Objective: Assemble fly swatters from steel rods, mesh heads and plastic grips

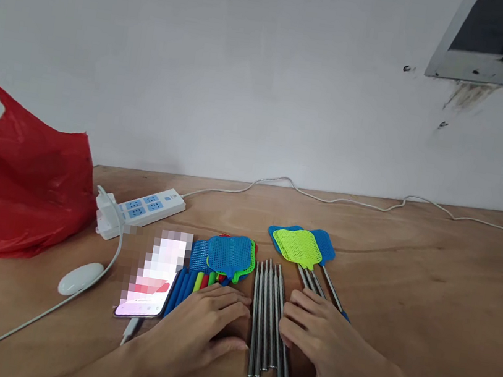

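Note:
Several bare metal rods (267,315) lie side by side on the wooden table (427,300), between my two hands. My left hand (201,328) rests flat on the table at their left, fingers stretched toward the rods and lying over coloured handles. My right hand (325,345) lies flat at their right, fingers spread and touching the outermost rod. A stack of blue and green swatter heads (228,255) with coloured handles sits left of the rods. Assembled fly swatters with yellow-green and blue heads (302,245) lie behind my right hand.
A phone (150,290) with a lit screen lies left of my left hand, cable attached. Behind it stands a white power strip (138,210) with a white cord along the wall. A red plastic bag (17,193) sits at the far left, a white oval device (80,278) beside it.

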